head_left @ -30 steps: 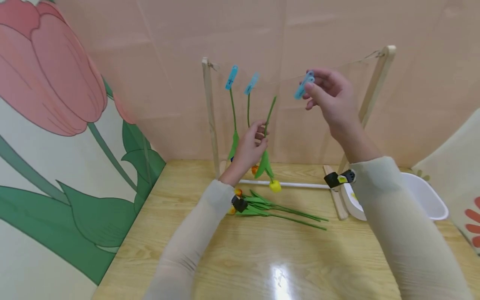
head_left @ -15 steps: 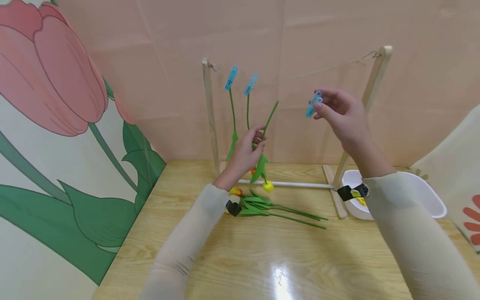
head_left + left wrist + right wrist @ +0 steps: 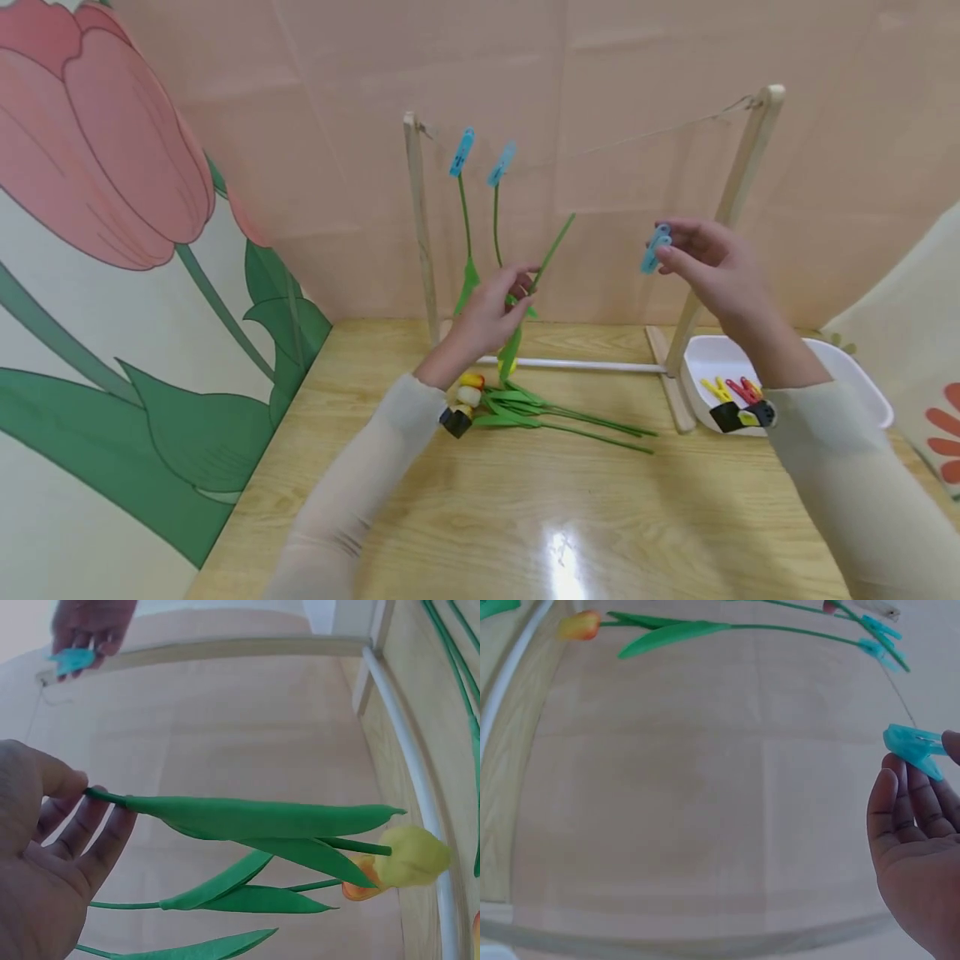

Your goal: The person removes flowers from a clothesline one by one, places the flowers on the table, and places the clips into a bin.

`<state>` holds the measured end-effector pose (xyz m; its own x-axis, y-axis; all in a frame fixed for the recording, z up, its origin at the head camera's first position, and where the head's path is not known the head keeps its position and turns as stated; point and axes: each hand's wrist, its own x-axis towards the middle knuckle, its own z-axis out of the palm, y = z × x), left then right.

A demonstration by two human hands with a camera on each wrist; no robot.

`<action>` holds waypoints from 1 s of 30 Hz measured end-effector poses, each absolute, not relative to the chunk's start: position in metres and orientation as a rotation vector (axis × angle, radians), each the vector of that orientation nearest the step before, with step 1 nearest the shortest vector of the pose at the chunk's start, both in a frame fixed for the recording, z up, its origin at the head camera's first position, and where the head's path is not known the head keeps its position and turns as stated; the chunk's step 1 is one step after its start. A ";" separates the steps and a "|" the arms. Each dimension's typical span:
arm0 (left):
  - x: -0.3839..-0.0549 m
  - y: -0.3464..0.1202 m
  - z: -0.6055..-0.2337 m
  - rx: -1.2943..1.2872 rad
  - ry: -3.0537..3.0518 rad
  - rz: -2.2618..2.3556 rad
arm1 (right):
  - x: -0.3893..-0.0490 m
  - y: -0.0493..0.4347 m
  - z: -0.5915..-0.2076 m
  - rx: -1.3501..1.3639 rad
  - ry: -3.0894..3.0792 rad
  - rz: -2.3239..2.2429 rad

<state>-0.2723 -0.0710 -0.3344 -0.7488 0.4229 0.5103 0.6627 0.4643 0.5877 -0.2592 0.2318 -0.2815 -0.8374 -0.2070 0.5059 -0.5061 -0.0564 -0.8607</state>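
Note:
My left hand (image 3: 491,312) pinches the green stem of a yellow artificial tulip (image 3: 416,856), which hangs bloom down with its bare stem end pointing up to the right. Away to the right, in front of the rack's right post, my right hand (image 3: 716,262) holds a blue clothespin (image 3: 656,249) between thumb and fingers. Two more blue clothespins, one at the left (image 3: 462,152) and one beside it (image 3: 502,164), sit on the string (image 3: 630,140), each with a tulip stem hanging below. One of those hanging tulips (image 3: 579,625) has an orange bloom.
The string runs between two wooden posts, left (image 3: 420,225) and right (image 3: 750,158), joined low down by a white rod (image 3: 592,365). Several loose tulips (image 3: 570,417) lie on the table. At the right stands a white basin (image 3: 855,387) with yellow and red clothespins (image 3: 742,388).
My right hand has moved down and right, away from the string, still holding the clothespin. My left hand has lowered slightly, and the tulip's stem now leans further right.

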 end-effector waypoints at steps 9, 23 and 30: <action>-0.263 -0.072 -0.336 -1.024 -2.553 -1.059 | -0.253 0.264 -0.311 0.684 -2.074 1.952; -0.262 -0.074 -0.356 -1.106 -2.533 -1.064 | -0.243 0.307 -0.348 0.422 -2.325 1.709; -0.263 -0.070 -0.366 -1.148 -2.508 -1.020 | -0.242 0.328 -0.369 0.353 -2.352 1.743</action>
<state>-0.2633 -0.0703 -0.3664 -0.6782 0.5903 0.4378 0.7283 0.4601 0.5078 -0.2422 0.3281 -0.3687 -0.9531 -0.0764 0.2930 -0.3025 0.2792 -0.9113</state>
